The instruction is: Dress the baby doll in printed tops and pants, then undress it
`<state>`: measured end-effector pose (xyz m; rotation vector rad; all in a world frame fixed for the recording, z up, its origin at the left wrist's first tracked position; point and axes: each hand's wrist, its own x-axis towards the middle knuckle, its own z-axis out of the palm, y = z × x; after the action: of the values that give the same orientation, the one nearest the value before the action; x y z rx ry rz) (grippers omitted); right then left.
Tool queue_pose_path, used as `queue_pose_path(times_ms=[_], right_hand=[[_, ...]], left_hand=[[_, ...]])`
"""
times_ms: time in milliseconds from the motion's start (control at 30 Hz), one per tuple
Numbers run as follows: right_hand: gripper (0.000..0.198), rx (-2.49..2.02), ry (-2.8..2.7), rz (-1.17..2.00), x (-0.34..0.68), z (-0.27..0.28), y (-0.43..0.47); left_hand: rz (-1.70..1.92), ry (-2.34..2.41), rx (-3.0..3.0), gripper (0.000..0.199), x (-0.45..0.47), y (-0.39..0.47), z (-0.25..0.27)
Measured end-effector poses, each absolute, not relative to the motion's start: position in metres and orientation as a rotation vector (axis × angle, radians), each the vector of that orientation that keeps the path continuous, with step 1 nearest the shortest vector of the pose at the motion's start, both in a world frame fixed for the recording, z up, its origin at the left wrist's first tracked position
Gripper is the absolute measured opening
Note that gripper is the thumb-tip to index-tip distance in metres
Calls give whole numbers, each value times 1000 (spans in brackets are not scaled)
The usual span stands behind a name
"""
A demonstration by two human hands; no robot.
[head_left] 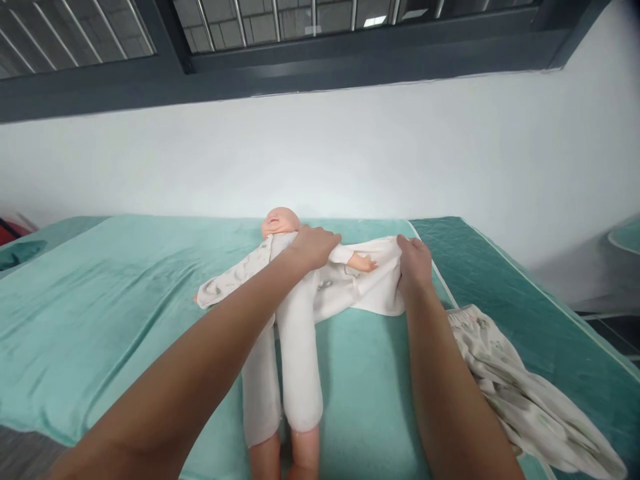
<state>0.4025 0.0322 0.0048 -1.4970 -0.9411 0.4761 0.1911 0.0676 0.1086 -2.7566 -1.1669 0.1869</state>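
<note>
A baby doll (299, 353) lies on its back on a green sheet, head toward the wall, its body and legs in white. A light baby top (373, 293) has one printed sleeve over the doll's arm on the picture's left; its other side spreads out to the right beneath the doll's other arm (361, 262). My left hand (315, 248) is closed around that arm near the shoulder, and my forearm crosses over the doll's body. Gripped in my right hand (415, 262) is the far edge of the top, pulled out flat. The doll's hand points toward it.
Crumpled printed baby pants (525, 393) with a gathered waist lie to the right, beside my right forearm. The green sheet (125, 300) covers the bed, with a darker green strip (530, 320) on the right. Behind stands a white wall (350, 153) under a barred window.
</note>
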Motion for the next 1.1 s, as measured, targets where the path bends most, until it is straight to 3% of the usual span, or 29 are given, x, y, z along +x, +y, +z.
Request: queue_pose_path(times_ms=[200, 400, 533, 700, 900, 1100], right_hand=[[49, -1159, -844, 491, 376, 35, 14], [39, -1088, -1055, 912, 331, 55, -6], [44, -881, -1254, 1247, 319, 61, -16], [55, -715, -1387, 1369, 322, 68, -27], [51, -598, -1451, 1481, 316, 68, -31], [43, -569, -1485, 1450, 308, 65, -33]], left_hand=[[175, -1354, -2682, 30, 206, 64, 94], [55, -1460, -2671, 43, 209, 71, 84], [-173, -1430, -2885, 33, 199, 74, 90], [-497, -1225, -3318, 13, 170, 76, 111], [-1072, -1624, -2871, 13, 131, 78, 122], [-1117, -1922, -2595, 11, 104, 73, 98]])
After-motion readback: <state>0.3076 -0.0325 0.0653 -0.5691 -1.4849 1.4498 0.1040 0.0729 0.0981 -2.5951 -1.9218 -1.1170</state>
